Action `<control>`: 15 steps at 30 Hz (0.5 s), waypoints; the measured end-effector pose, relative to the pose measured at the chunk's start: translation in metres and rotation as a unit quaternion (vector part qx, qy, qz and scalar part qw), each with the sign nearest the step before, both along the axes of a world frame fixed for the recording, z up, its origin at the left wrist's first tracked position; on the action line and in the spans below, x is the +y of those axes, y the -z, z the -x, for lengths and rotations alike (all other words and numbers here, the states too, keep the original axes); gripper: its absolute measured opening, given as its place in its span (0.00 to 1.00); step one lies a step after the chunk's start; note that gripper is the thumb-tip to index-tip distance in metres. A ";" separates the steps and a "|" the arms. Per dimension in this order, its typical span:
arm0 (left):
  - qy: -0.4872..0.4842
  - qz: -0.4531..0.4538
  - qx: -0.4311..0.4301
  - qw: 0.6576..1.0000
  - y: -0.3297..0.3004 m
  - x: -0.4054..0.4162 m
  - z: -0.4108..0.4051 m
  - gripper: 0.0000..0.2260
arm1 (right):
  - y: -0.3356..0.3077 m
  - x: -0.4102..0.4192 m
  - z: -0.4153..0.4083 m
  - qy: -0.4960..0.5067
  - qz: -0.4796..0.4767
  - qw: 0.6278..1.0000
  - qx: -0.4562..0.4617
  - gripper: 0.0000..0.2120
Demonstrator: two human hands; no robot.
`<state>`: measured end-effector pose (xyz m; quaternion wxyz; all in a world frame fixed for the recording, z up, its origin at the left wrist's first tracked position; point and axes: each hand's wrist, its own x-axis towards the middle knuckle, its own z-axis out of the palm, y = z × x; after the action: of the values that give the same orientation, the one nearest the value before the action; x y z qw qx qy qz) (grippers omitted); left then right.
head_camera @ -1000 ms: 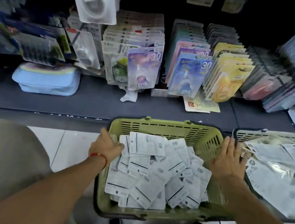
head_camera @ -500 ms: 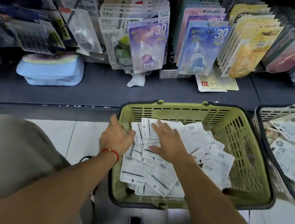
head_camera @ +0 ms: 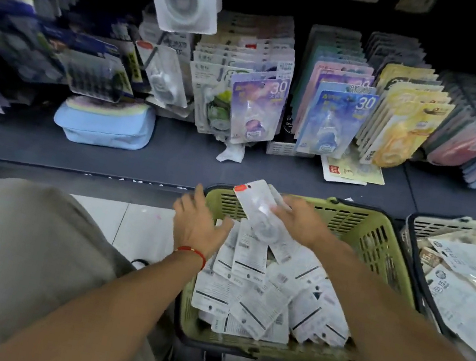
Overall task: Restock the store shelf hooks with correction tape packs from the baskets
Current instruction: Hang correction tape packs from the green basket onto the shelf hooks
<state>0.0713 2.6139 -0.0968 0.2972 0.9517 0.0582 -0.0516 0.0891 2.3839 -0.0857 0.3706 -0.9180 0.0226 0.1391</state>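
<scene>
Left hand (head_camera: 201, 228) spread at the green basket (head_camera: 385, 238) rim; right hand (head_camera: 299, 223) pinches one pack (head_camera: 253, 203) lifted above the heap. A loose pinch could drop it short of the far hooks.

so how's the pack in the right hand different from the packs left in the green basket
The held pack is lifted above the green basket, gripped by the right hand; the basket packs lie loose in a heap. The held pack shows its clear blister face with a red top corner; the basket packs mostly show printed white backs with barcodes. The held pack looks blurred, the basket packs sharp. Both look like similar flat carded packs.
</scene>
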 end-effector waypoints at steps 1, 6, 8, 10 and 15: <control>0.022 -0.003 -0.058 0.998 -0.005 -0.004 -0.001 0.39 | -0.007 0.000 0.001 0.033 -0.076 0.997 0.006 0.10; 0.042 0.345 0.082 0.934 -0.035 -0.024 -0.008 0.21 | -0.028 0.011 0.021 0.118 -0.449 0.884 0.054 0.14; 0.057 0.484 0.198 0.850 -0.040 -0.022 -0.006 0.13 | -0.025 0.018 0.029 0.124 -0.504 0.853 0.059 0.14; 0.063 0.533 0.244 0.808 -0.039 -0.014 -0.002 0.14 | -0.013 0.028 0.035 0.166 -0.460 0.872 0.029 0.13; -0.038 0.463 0.187 0.865 -0.033 0.014 0.000 0.13 | 0.043 0.040 0.061 0.135 -0.091 0.986 0.017 0.22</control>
<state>0.0713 2.6276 -0.0635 0.6892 0.6739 0.1180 -0.2387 0.0284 2.4234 -0.1286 0.4672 -0.8667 0.1402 0.1044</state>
